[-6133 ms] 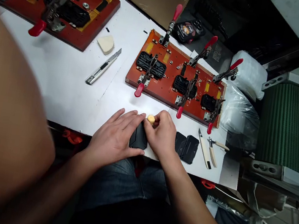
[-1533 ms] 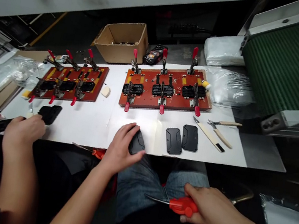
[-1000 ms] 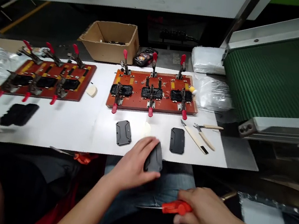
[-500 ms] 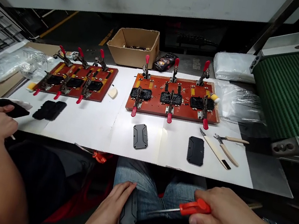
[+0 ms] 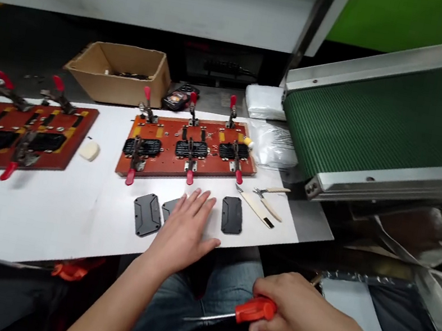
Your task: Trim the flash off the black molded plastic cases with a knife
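Observation:
My left hand (image 5: 183, 233) lies over the white-covered table edge with its fingers stretched out. Beneath its fingers is a dark grey rectangular cover plate (image 5: 168, 207), mostly hidden. On one side of that hand sits a second cover plate (image 5: 146, 215), and on the other a third plate (image 5: 232, 215), darker, near the tools. Above my lap, my right hand (image 5: 290, 306) is closed around the handle of a red-handled tool (image 5: 254, 310), whose thin metal shaft points left. Behind the plates is a red-brown clamping fixture (image 5: 165, 164) with black parts under red-tipped toggle clamps.
A beige-handled knife (image 5: 256, 208) and nippers (image 5: 270, 201) lie right of the plates. A second fixture (image 5: 75, 140) stands at left, near a cream-coloured block (image 5: 89, 151). Behind are a cardboard box (image 5: 115, 87) and plastic bags (image 5: 274, 143). A green conveyor (image 5: 362, 116) juts in from the right.
My left hand has moved from my lap up onto the table, its grip on the plate released. My right hand still holds the red-handled tool. The view has swung right; the neighbour's hand is out of frame.

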Demonstrator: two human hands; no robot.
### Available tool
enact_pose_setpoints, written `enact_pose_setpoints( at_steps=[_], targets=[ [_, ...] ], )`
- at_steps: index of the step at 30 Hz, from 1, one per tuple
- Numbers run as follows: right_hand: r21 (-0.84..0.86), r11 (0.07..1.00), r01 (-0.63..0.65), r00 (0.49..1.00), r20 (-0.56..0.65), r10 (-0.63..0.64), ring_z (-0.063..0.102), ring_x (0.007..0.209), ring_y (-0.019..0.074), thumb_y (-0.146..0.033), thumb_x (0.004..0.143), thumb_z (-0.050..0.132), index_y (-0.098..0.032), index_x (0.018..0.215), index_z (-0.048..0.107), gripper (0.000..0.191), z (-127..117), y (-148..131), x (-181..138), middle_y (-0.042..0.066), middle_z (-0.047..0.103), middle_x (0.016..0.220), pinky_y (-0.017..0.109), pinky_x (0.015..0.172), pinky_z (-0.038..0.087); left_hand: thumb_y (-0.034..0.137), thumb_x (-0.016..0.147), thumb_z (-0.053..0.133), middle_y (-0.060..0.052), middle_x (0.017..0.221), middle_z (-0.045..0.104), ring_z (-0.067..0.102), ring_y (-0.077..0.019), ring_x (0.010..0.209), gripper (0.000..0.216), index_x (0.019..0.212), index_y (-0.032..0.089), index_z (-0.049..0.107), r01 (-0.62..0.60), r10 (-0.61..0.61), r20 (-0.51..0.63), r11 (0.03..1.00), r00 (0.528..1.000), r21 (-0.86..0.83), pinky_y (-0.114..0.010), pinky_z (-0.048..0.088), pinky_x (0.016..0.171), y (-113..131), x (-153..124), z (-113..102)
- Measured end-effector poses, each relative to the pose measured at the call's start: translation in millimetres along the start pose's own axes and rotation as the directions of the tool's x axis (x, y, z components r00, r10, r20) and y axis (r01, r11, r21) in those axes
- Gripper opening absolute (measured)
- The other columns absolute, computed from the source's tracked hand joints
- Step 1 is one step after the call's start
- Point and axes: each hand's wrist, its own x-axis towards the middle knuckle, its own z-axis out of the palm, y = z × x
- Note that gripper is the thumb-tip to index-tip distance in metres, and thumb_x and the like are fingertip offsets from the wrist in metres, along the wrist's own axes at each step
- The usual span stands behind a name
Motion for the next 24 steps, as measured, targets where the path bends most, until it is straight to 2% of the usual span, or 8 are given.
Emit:
enact_pose_setpoints(
  at_steps=[3, 6, 8, 10, 13, 16, 21, 24],
  targets=[
    [-0.035, 0.999, -0.009, 0.999, -0.032, 0.008, 0.069, 0.071, 0.0219, -0.072, 0.078, 0.091, -0.023, 0.086, 0.064, 0.056, 4, 3, -2, -0.003, 0.072, 0.080, 0.028, 0.057, 0.021, 0.045, 0.080, 0.085, -0.018, 0.174, 0.027, 0.023, -0.0363, 0.163, 0.102, 0.164, 0.015, 0.035, -0.100, 0.103, 0.079, 0.994, 0.992, -0.042, -0.057, 0.021, 0.134, 17, 29, 16],
    [-0.039, 0.999, -0.006, 0.998, -0.063, 0.004, 0.068, 0.071, 0.0209, -0.072, 0.079, 0.090, -0.023, 0.083, 0.063, 0.057, -2, 13, -7, -0.003, 0.071, 0.079, 0.028, 0.057, 0.021, 0.042, 0.082, 0.084, -0.016, 0.168, 0.038, 0.034, -0.0333, 0.158, 0.095, 0.162, 0.018, 0.038, -0.135, 0.142, 0.101, 0.988, 0.985, -0.074, -0.051, 0.027, 0.133, 25, 27, 17],
    [-0.030, 1.000, -0.004, 0.998, -0.070, 0.002, 0.067, 0.071, 0.0204, -0.070, 0.081, 0.090, -0.023, 0.082, 0.062, 0.055, -12, 23, -14, -0.004, 0.069, 0.077, 0.028, 0.058, 0.022, 0.041, 0.085, 0.080, -0.015, 0.167, 0.037, 0.038, -0.0317, 0.156, 0.092, 0.163, 0.022, 0.035, -0.112, 0.120, 0.095, 0.990, 0.988, -0.082, -0.048, 0.038, 0.129, 23, -3, 11],
    [-0.040, 0.999, -0.007, 0.997, -0.074, 0.004, 0.065, 0.069, 0.0203, -0.069, 0.085, 0.087, -0.022, 0.081, 0.060, 0.054, -25, 33, -21, -0.004, 0.066, 0.073, 0.027, 0.058, 0.024, 0.038, 0.084, 0.080, -0.013, 0.167, 0.036, 0.041, -0.0321, 0.154, 0.096, 0.164, 0.028, 0.029, -0.059, 0.069, 0.111, 0.994, 0.991, -0.090, -0.049, 0.045, 0.124, 18, -51, 6],
    [-0.157, 0.986, -0.054, 0.994, -0.103, 0.038, 0.060, 0.066, 0.0213, -0.067, 0.093, 0.080, -0.021, 0.079, 0.056, 0.053, -41, 39, -20, -0.001, 0.062, 0.069, 0.027, 0.058, 0.024, 0.034, 0.080, 0.082, -0.012, 0.168, 0.035, 0.043, -0.0337, 0.152, 0.105, 0.166, 0.033, 0.021, 0.073, -0.045, 0.229, 0.991, 0.972, -0.115, -0.053, 0.046, 0.123, 12, -126, 4],
    [-0.304, 0.951, -0.047, 0.998, -0.059, 0.030, 0.056, 0.060, 0.0219, -0.067, 0.098, 0.075, -0.022, 0.082, 0.057, 0.050, -46, 29, -2, 0.000, 0.061, 0.067, 0.028, 0.056, 0.020, 0.032, 0.079, 0.081, -0.013, 0.168, 0.034, 0.042, -0.0345, 0.153, 0.106, 0.166, 0.030, 0.020, 0.216, -0.159, 0.352, 0.968, 0.922, -0.128, -0.054, 0.043, 0.125, 10, -178, 12],
    [-0.257, 0.955, 0.149, 0.983, 0.147, -0.113, 0.058, 0.059, 0.0215, -0.072, 0.094, 0.075, -0.023, 0.079, 0.058, 0.054, -46, -7, 19, -0.001, 0.061, 0.066, 0.029, 0.054, 0.023, 0.030, 0.083, 0.077, -0.013, 0.168, 0.035, 0.043, -0.0333, 0.153, 0.099, 0.165, 0.032, 0.021, 0.346, -0.301, 0.282, 0.929, 0.911, -0.129, -0.054, 0.043, 0.124, 9, -205, 16],
    [-0.248, 0.949, 0.194, 0.980, 0.100, -0.174, 0.063, 0.072, 0.0221, -0.054, 0.093, 0.085, -0.022, 0.082, 0.063, 0.040, -52, -14, 12, 0.000, 0.066, 0.078, 0.031, 0.062, 0.035, 0.037, 0.088, 0.074, -0.014, 0.166, 0.040, 0.049, -0.0338, 0.150, 0.093, 0.165, 0.034, 0.022, 0.280, -0.259, 0.131, 0.943, 0.957, -0.179, -0.054, 0.048, 0.118, 4, -205, 11]
  ],
)
